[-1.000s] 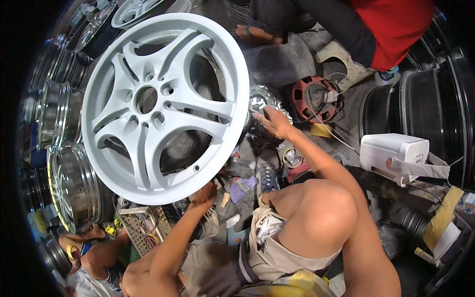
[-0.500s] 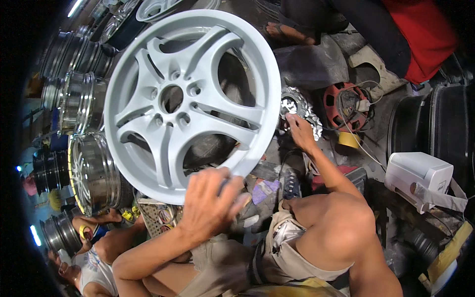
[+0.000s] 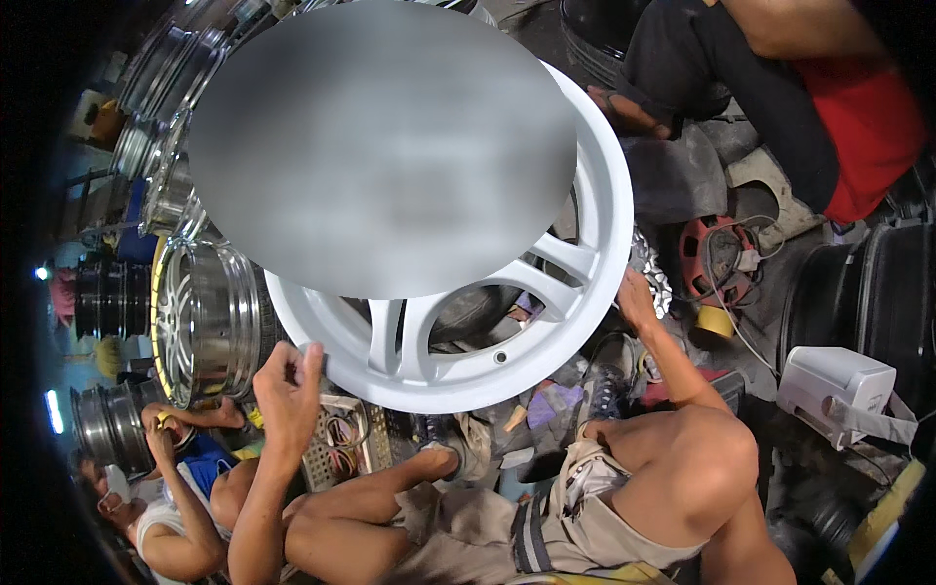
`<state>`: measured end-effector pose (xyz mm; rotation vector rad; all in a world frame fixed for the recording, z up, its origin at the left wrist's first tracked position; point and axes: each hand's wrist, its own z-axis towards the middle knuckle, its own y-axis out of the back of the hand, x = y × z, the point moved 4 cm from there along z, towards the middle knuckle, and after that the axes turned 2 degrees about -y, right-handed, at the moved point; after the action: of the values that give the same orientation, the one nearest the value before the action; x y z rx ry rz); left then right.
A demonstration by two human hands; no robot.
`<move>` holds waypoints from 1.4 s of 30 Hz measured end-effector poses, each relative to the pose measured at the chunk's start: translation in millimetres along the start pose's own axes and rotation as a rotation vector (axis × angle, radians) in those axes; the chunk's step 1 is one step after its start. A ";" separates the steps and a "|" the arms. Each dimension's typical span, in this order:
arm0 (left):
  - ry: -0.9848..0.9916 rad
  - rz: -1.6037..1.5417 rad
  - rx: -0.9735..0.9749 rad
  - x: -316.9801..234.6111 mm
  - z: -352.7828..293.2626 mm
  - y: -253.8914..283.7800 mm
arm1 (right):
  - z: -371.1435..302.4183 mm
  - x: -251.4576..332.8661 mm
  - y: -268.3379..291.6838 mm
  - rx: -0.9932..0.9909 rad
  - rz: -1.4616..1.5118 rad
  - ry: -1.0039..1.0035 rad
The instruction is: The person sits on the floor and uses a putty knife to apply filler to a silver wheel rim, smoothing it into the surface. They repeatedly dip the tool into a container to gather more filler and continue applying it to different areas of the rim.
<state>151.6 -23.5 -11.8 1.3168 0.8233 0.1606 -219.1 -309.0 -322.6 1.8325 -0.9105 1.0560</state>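
Observation:
A white wheel rim (image 3: 609,205) with split spokes stands tilted in front of me. A large grey blurred patch hides its upper part and centre. At the rim's lower left edge my left hand (image 3: 285,395) is raised, fingers curled in and thumb up; whatever it may hold is hidden. My right hand (image 3: 640,300) grips the right edge of the wheel rim, its fingertips partly out of sight behind it. A small valve hole (image 3: 500,358) shows in the lower barrel.
Polished wheels (image 3: 210,322) are stacked at left, beside a seated person (image 3: 185,517). A perforated basket (image 3: 336,453) holds cords. At right are a red cable reel (image 3: 720,258), a yellow tape roll (image 3: 715,321), a white box-shaped device (image 3: 837,385) and black wheels (image 3: 892,292). Another person's leg (image 3: 751,107) is at upper right.
My left hand has moved left, from the rim's lower front to its lower left edge. The rim sits lower and farther right in view; my right hand stays at its right edge.

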 end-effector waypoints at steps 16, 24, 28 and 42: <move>0.416 -0.246 -0.129 144.8 137.2 -7.8 | -43.8 31.7 5.1 0.097 -0.310 -0.023; 0.396 -0.127 -0.151 192.7 193.6 -1.6 | -86.8 28.9 -37.4 0.482 -0.728 0.264; 0.241 0.382 -0.038 150.0 189.3 24.0 | -92.2 18.9 -43.4 0.667 -0.931 0.316; -0.640 -0.038 0.562 -159.6 8.2 -194.7 | -43.5 29.9 17.3 -0.075 -0.322 0.041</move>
<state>-23.2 -172.1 -115.8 1.7372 0.3434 -0.5386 -236.2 -282.6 -276.8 1.8128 -0.5964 0.8434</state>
